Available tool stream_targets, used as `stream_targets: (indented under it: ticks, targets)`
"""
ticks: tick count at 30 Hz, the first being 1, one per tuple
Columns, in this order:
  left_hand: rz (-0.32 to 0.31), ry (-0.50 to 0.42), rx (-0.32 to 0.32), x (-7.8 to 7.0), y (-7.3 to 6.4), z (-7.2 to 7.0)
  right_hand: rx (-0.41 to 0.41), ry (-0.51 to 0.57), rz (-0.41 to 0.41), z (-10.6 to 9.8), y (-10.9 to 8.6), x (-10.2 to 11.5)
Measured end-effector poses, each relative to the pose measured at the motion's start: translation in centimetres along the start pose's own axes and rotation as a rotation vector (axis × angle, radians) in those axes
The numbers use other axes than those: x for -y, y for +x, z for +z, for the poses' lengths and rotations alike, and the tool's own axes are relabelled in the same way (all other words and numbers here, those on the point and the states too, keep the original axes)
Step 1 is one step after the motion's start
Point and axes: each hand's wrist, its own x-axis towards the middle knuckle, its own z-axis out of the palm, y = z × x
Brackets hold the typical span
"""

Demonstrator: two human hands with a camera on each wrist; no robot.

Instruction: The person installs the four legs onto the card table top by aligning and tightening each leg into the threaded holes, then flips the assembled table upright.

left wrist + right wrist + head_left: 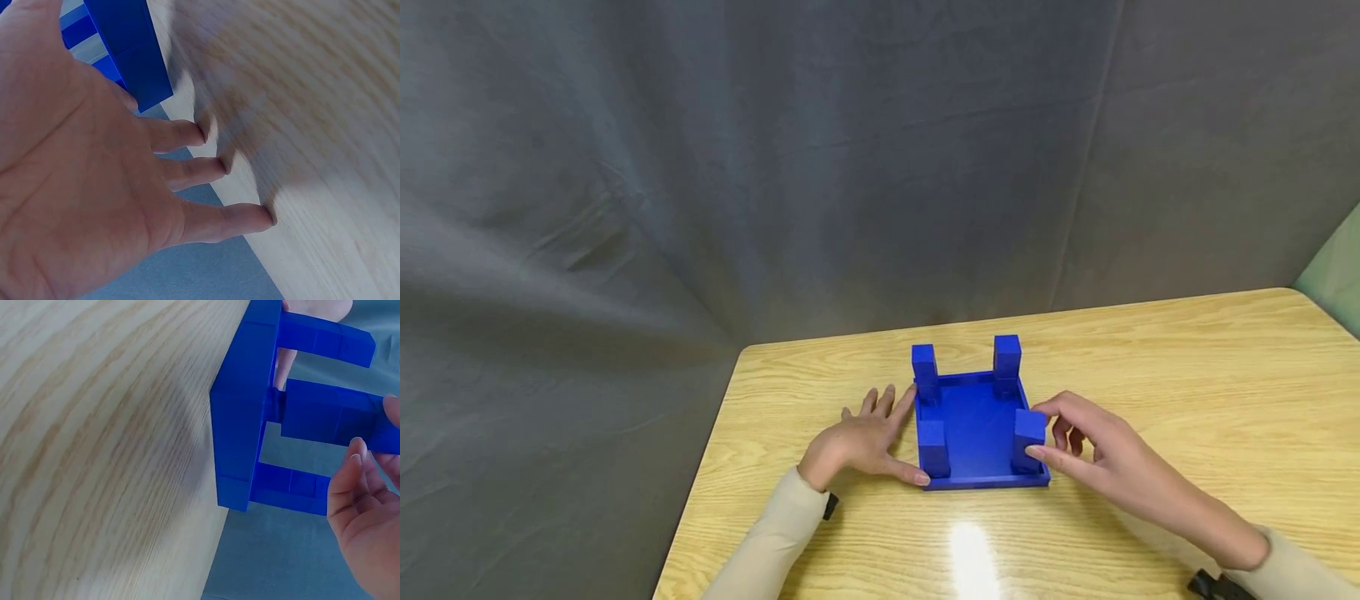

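A shallow blue square tray (977,429) lies on the table, with several upright blue posts at its corners, like a small table turned upside down. My right hand (1105,454) pinches the upper part of the near right post (1027,440) between thumb and index finger. In the right wrist view, this post (331,415) has a narrower neck at its base, beside the tray wall (240,412). My left hand (861,442) lies spread at the tray's left side, thumb at the near corner and index finger by the far one. Its other fingers (231,222) rest straight on the wood.
The wooden table (1187,375) extends to the right of the tray, its left edge not far beyond my left hand. A grey curtain (887,167) hangs behind and to the left. A green surface (1337,267) shows at the far right.
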Motion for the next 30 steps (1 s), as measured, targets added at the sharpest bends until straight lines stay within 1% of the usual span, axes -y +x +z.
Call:
stream_targets:
  ticks: [3, 8, 10, 16, 22, 26, 30]
  targets:
    - [0.002, 0.002, 0.002, 0.06, -0.05, -0.04, 0.001, -0.023, -0.012, 0.14, 0.01, 0.01]
    - [0.003, 0.010, 0.001, 0.04, 0.04, -0.07, 0.007, -0.039, 0.044, 0.20, -0.08, 0.05]
    - [0.002, 0.011, 0.001, 0.01, 0.08, -0.06, 0.006, -0.027, 0.056, 0.26, -0.04, -0.02]
    - [0.005, 0.012, 0.000, -0.13, 0.20, 0.01, -0.013, -0.009, 0.020, 0.25, -0.02, -0.32]
    - [-0.003, 0.009, 0.003, -0.13, 0.26, 0.05, 0.008, -0.044, 0.031, -0.02, -0.14, -0.20]
    - [-0.008, 0.017, 0.002, -0.06, 0.23, 0.13, 0.012, -0.041, 0.003, -0.04, -0.08, -0.17]
    - [-0.009, 0.018, -0.002, -0.05, 0.24, 0.13, -0.001, -0.039, -0.020, 0.09, -0.02, -0.26]
